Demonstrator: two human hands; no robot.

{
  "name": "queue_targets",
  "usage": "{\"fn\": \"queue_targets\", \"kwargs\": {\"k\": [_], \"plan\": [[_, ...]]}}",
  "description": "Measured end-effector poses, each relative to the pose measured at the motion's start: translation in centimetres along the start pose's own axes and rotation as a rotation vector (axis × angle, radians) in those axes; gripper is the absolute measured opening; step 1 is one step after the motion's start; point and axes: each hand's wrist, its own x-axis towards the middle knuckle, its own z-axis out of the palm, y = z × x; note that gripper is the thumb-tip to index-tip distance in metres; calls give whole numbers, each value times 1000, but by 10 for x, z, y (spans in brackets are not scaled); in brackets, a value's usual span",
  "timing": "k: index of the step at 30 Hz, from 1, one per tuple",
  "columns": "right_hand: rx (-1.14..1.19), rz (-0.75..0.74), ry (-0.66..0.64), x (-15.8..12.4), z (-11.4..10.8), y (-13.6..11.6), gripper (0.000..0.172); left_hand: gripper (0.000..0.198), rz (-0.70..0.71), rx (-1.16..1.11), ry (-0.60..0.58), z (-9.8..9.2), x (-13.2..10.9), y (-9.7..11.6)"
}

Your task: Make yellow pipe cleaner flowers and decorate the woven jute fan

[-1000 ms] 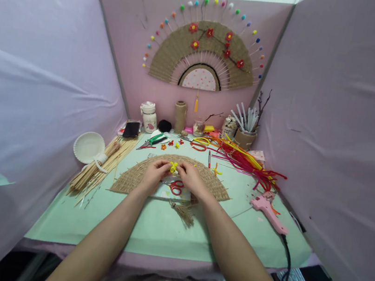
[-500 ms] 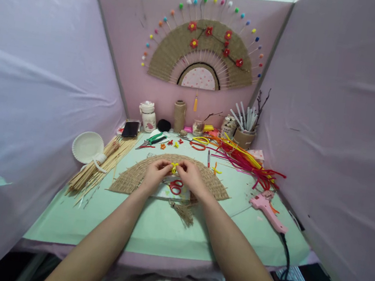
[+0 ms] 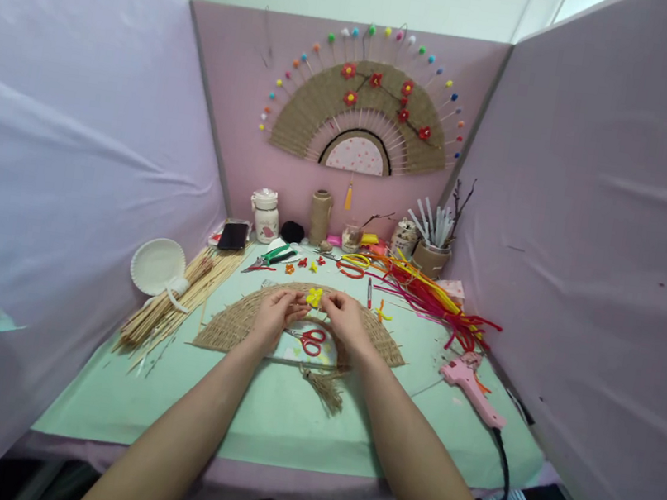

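Note:
A small yellow pipe-cleaner flower is held up over a woven straw fan, its petals facing me. My left hand pinches it from the left with fingers closed. On the other side, my right hand grips its right edge between thumb and fingertips. Red-handled scissors lie just below my hands on the fan's pale inner panel. A straw tassel hangs from the fan's lower edge onto the table.
Left are bundled straw sticks and a white dish. Green pliers and small orange and red flowers lie behind the fan. Coloured pipe cleaners and a pink glue gun with a cord are right. A decorated fan hangs behind.
The yellow flower has turned so that its petals now show more fully, and my fingers have spread slightly farther apart around it. The camera view has tilted up a little.

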Motion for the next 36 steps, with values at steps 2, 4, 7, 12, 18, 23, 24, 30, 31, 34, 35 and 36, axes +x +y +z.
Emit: {"fn": "queue_targets", "kwargs": {"k": [2,4,7,12,18,23,24,30,31,34,35,36], "plan": [[35,63,71,5,-6,1,21,15,3,-6,17,-1,0,2],[59,123,145,11,-13,4,21,14,13,13,27,-2,-1,4],[53,156,237,19,-24,9,23,17,17,73,25,-3,-1,5],[-13,151,328,22,-38,13,24,25,52,121,24,-5,0,7],[-92,153,339,27,-48,7,26,30,178,54,110,-11,4,15],[-147,190,301,41,-58,2,25,28,278,-152,263,-14,5,25],[-158,202,292,44,-59,1,23,27,279,-198,286,-14,5,27],[-238,290,208,73,-45,4,17,21,206,-367,349,-21,5,34],[-251,300,188,79,-40,5,17,20,199,-382,344,-22,5,34],[-297,308,124,94,-27,8,15,19,189,-405,339,-24,7,33],[-321,305,104,96,-24,9,15,19,186,-409,340,-25,8,33],[-349,299,84,98,-23,9,15,19,182,-412,340,-25,8,33]]}}
